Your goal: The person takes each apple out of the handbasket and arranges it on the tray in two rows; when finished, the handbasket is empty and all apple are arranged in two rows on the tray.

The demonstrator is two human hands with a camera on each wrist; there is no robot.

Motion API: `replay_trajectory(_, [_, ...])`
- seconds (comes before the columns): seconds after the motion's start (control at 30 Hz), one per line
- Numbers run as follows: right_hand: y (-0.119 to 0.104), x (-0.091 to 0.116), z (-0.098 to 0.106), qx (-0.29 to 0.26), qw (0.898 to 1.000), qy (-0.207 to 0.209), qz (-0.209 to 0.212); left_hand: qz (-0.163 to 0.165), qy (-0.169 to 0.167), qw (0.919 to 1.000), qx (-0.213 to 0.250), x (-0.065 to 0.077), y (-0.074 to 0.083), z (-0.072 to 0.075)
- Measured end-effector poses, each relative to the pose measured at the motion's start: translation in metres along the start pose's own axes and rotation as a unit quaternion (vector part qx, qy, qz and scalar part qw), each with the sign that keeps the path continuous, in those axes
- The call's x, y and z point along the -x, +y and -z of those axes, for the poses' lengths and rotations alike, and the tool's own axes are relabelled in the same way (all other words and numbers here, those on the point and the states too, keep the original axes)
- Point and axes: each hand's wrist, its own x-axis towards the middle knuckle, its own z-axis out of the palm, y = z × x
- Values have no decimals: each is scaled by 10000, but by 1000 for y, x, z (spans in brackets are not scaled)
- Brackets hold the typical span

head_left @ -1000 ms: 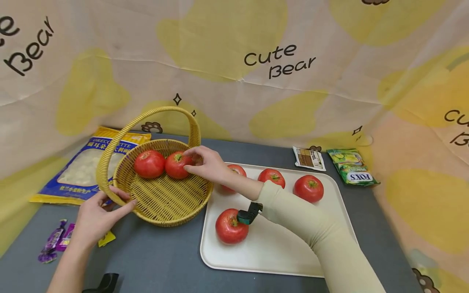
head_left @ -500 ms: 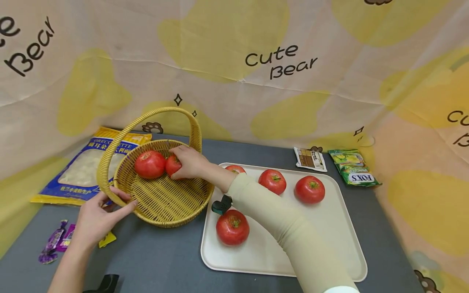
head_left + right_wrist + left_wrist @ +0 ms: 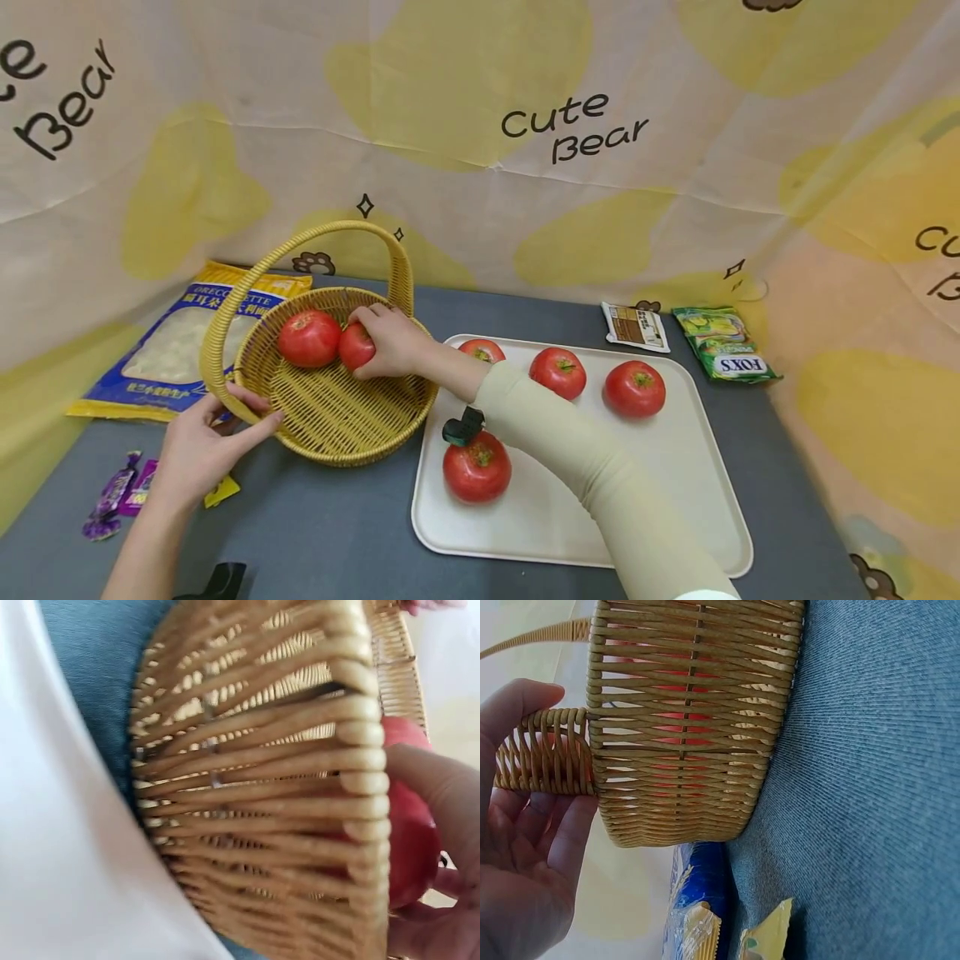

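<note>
A round yellow wicker basket (image 3: 352, 421) with a tall arched handle stands on the grey table. My left hand (image 3: 202, 442) holds the handle's lower left end, thumb on one side and fingers on the other, as the left wrist view also shows. Two red tomatoes lie in the basket: the left tomato (image 3: 309, 338) sits alone, and my right hand (image 3: 393, 342) grips the right tomato (image 3: 355, 347). In the right wrist view, thumb and fingers curve round that tomato (image 3: 411, 840) behind the basket's rim. My palm hides much of it from the head camera.
Right of the basket, a white tray (image 3: 600, 517) bears several more tomatoes, one at its front left (image 3: 477, 471). A blue and yellow pasta bag (image 3: 165, 358) lies behind left. Purple wrapped candies (image 3: 112, 496) are at front left; a brown-white packet (image 3: 635, 326) and green packet (image 3: 722, 343) lie back right.
My right hand has moved left into the basket and from the tomato's right side to over it, covering more of it. The left hand keeps its hold on the handle.
</note>
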Motion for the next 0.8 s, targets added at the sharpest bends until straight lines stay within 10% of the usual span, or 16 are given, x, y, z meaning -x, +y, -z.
replay_trajectory(0.47, [8, 84, 19, -1752, 9686, 1760, 125, 77, -59, 10000, 17, 1, 2, 0])
replay_trajectory(0.8, [31, 164, 28, -2118, 9590, 1661, -882, 66, 6, 9999, 99, 1, 0, 0])
